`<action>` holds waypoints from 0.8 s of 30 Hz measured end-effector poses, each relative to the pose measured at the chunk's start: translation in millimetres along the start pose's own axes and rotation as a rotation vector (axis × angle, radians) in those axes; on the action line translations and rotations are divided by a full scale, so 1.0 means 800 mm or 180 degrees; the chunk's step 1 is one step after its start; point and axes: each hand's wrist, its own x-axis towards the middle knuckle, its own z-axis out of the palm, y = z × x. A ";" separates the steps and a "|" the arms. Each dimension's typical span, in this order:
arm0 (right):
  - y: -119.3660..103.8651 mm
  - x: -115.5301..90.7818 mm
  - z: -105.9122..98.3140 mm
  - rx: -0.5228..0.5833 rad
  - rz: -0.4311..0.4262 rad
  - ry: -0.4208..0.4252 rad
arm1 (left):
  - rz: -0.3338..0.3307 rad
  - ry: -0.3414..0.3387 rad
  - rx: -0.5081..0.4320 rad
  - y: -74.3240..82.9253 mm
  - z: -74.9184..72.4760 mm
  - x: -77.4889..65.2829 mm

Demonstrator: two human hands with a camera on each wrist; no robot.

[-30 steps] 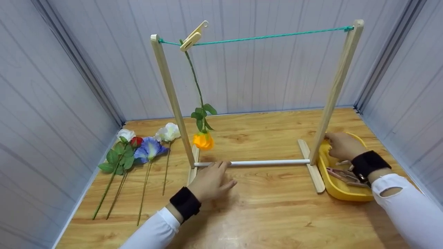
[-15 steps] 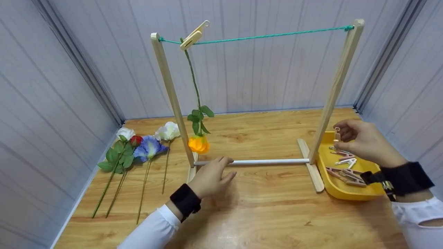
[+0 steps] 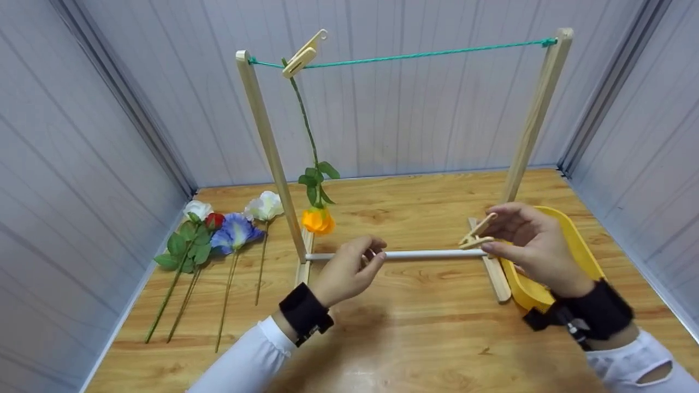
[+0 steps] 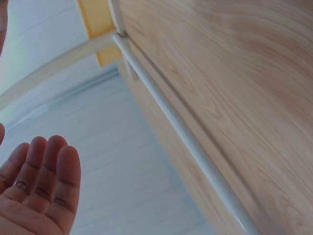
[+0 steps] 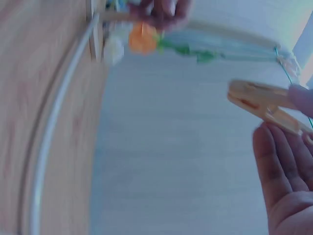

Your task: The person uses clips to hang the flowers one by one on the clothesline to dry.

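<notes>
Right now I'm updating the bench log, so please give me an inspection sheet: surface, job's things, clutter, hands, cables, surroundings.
Surface: wood-grain table, near edge outside the head view.
Job's things: hanging clothespin holds an orange flower head-down on the green cord; four flowers lie at the left; yellow tray at the right, partly hidden.
Clutter: nothing seen.
Left hand: fingers loosely bent, holding nothing.
Right hand: pinches a second clothespin.
Cables: nothing seen.
Surroundings: panelled walls on three sides.
</notes>
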 end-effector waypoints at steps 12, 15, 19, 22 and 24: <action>0.048 -0.011 0.085 0.0403 0.0632 0.0504 | 0.0464 -0.0457 -0.0003 0.026 0.016 0.007; 0.056 -0.011 0.096 0.0412 0.0706 0.0534 | 0.0504 -0.0500 0.0072 0.027 0.017 0.007; 0.062 -0.010 0.105 0.0456 0.0776 0.0567 | 0.0584 -0.0432 0.0059 0.026 0.021 0.007; 0.065 -0.010 0.110 0.0495 0.0814 0.0567 | 0.0666 -0.0286 0.0007 0.023 0.024 0.007; 0.068 -0.010 0.112 0.0439 0.0813 0.0525 | 0.0710 -0.0196 0.0000 0.019 0.025 0.005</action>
